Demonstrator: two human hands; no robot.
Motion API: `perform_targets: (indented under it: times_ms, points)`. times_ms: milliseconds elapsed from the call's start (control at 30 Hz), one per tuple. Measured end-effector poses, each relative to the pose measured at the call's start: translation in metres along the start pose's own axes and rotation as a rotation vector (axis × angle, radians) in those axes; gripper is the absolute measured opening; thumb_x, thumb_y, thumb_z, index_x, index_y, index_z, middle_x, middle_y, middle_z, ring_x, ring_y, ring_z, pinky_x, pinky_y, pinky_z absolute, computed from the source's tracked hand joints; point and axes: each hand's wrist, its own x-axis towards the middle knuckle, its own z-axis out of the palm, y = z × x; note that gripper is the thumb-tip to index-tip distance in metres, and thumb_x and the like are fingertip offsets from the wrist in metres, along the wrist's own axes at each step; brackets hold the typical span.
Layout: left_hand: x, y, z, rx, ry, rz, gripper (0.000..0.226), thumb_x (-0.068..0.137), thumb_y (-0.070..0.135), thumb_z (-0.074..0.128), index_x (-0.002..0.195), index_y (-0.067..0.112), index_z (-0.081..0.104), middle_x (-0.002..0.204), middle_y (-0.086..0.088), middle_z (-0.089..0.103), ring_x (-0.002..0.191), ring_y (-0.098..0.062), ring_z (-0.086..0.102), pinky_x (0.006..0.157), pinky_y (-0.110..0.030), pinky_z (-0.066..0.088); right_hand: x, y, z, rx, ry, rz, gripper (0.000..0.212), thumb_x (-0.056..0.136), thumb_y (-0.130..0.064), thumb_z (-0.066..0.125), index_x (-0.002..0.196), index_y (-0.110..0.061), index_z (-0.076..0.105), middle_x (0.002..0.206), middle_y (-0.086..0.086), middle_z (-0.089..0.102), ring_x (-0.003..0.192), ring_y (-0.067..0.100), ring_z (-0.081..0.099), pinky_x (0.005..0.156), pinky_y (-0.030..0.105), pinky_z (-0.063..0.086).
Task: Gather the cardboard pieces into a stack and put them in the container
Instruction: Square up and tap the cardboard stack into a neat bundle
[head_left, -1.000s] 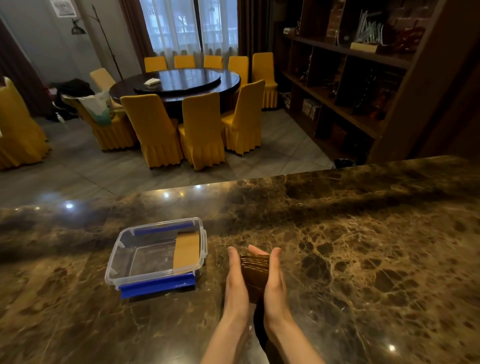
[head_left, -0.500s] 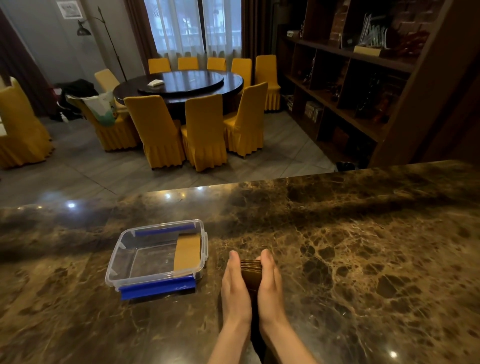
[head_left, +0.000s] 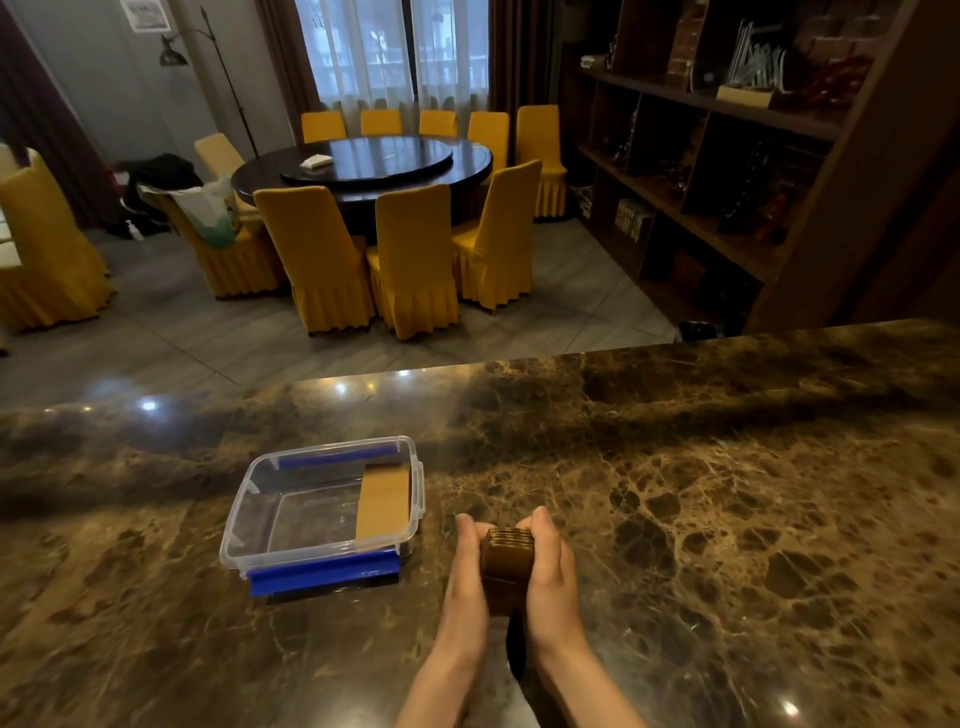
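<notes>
1. Position: the cardboard stack (head_left: 507, 564) stands on edge on the marble counter (head_left: 727, 519), pressed between the left hand (head_left: 467, 577) and the right hand (head_left: 551, 574). The clear container (head_left: 244, 525) sits just beside the hands, to their left.
2. Finger state: the fingers of both hands are held together and flat against the stack's outer faces; the fingertips curl slightly over its far end.
3. Container contents: one cardboard piece (head_left: 384, 500) lies inside, against the right wall. The rest of the floor shows bare.
4. Judged step: squaring the stack before transfer.
5. Keep palm pressure even so no middle piece slips out.
6. Tap the lower edges on the counter to level them.
7. Lift only when the visible top edges align.
8. Aim for the open left floor area, clear of the blue clips (head_left: 324, 574).
</notes>
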Motion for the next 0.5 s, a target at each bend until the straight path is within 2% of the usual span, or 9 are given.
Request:
perform_targets:
  times_ms: [33, 67, 133, 200, 233, 300, 367, 400, 500]
  points:
    - [0.003, -0.003, -0.008, 0.061, -0.067, 0.009, 0.061, 0.098, 0.053, 0.029, 0.104, 0.007, 0.068, 0.097, -0.011, 0.076, 0.091, -0.013, 0.074, 0.076, -0.016, 0.057, 0.001, -0.001, -0.001, -0.001, -0.004, -0.021, 0.062, 0.076, -0.074, 0.044, 0.082, -0.015, 0.063, 0.084, 0.014, 0.065, 0.08, 0.03, 0.066, 0.083, 0.05, 0.056]
    - [0.005, -0.005, -0.017, 0.116, -0.097, 0.031, 0.044, 0.105, 0.04, 0.034, 0.105, 0.01, 0.066, 0.099, -0.012, 0.075, 0.099, -0.017, 0.074, 0.073, -0.015, 0.057, 0.002, -0.002, -0.003, 0.005, -0.014, -0.033, 0.061, 0.076, -0.073, 0.043, 0.077, -0.015, 0.062, 0.077, 0.012, 0.063, 0.074, 0.027, 0.063, 0.076, 0.046, 0.054]
    - [0.006, -0.008, -0.031, 0.242, -0.132, 0.077, 0.012, 0.1, 0.013, 0.056, 0.11, 0.018, 0.061, 0.105, -0.009, 0.071, 0.116, -0.027, 0.067, 0.078, -0.016, 0.056, 0.003, -0.002, -0.006, 0.014, -0.003, -0.035, 0.062, 0.077, -0.072, 0.042, 0.074, -0.013, 0.061, 0.074, 0.014, 0.062, 0.069, 0.024, 0.063, 0.067, 0.038, 0.053]
    - [0.0, -0.008, -0.035, 0.479, -0.236, 0.149, 0.043, 0.084, 0.012, 0.068, 0.119, 0.034, 0.056, 0.114, 0.006, 0.071, 0.113, -0.011, 0.067, 0.092, -0.025, 0.055, 0.003, -0.002, -0.007, -0.01, 0.015, -0.032, 0.064, 0.08, -0.069, 0.043, 0.076, -0.008, 0.062, 0.075, 0.023, 0.064, 0.066, 0.024, 0.065, 0.063, 0.034, 0.056]
    - [-0.006, -0.006, -0.032, 0.592, -0.229, 0.189, 0.05, 0.082, 0.016, 0.071, 0.119, 0.044, 0.053, 0.115, 0.015, 0.07, 0.109, 0.001, 0.065, 0.096, -0.025, 0.053, 0.003, -0.002, -0.006, -0.011, 0.021, -0.026, 0.069, 0.079, -0.07, 0.043, 0.078, -0.004, 0.063, 0.079, 0.028, 0.066, 0.068, 0.03, 0.067, 0.065, 0.039, 0.057]
    - [-0.014, -0.006, -0.029, 0.742, -0.163, 0.321, 0.045, 0.088, 0.027, 0.071, 0.112, 0.056, 0.046, 0.112, 0.028, 0.065, 0.105, 0.014, 0.059, 0.097, -0.021, 0.05, 0.001, -0.003, -0.005, -0.001, 0.027, 0.004, 0.074, 0.083, -0.068, 0.044, 0.086, 0.003, 0.065, 0.086, 0.032, 0.069, 0.075, 0.037, 0.069, 0.071, 0.044, 0.057]
    - [-0.02, 0.002, -0.025, 0.825, -0.134, 0.368, 0.041, 0.094, 0.033, 0.065, 0.117, 0.057, 0.04, 0.119, 0.026, 0.062, 0.111, 0.008, 0.058, 0.1, -0.025, 0.05, 0.001, -0.007, -0.011, -0.012, 0.027, -0.017, 0.066, 0.093, -0.057, 0.044, 0.09, 0.006, 0.064, 0.08, 0.023, 0.067, 0.074, 0.029, 0.065, 0.069, 0.04, 0.054]
    - [-0.017, -0.006, -0.036, 0.884, -0.118, 0.368, 0.039, 0.096, 0.034, 0.062, 0.126, 0.05, 0.041, 0.125, 0.023, 0.06, 0.115, 0.002, 0.058, 0.102, -0.028, 0.049, -0.002, 0.0, -0.007, -0.065, 0.026, -0.044, 0.06, 0.096, -0.053, 0.044, 0.088, 0.004, 0.062, 0.077, 0.015, 0.064, 0.072, 0.025, 0.062, 0.068, 0.039, 0.051]
    - [-0.017, 0.006, -0.041, 1.169, -0.137, 0.458, 0.045, 0.1, 0.034, 0.053, 0.141, 0.035, 0.037, 0.136, 0.012, 0.055, 0.12, -0.008, 0.053, 0.104, -0.028, 0.044, -0.002, -0.011, -0.017, -0.243, 0.018, -0.259, 0.05, 0.091, -0.057, 0.043, 0.079, -0.011, 0.058, 0.073, 0.005, 0.06, 0.067, 0.019, 0.058, 0.064, 0.039, 0.049]
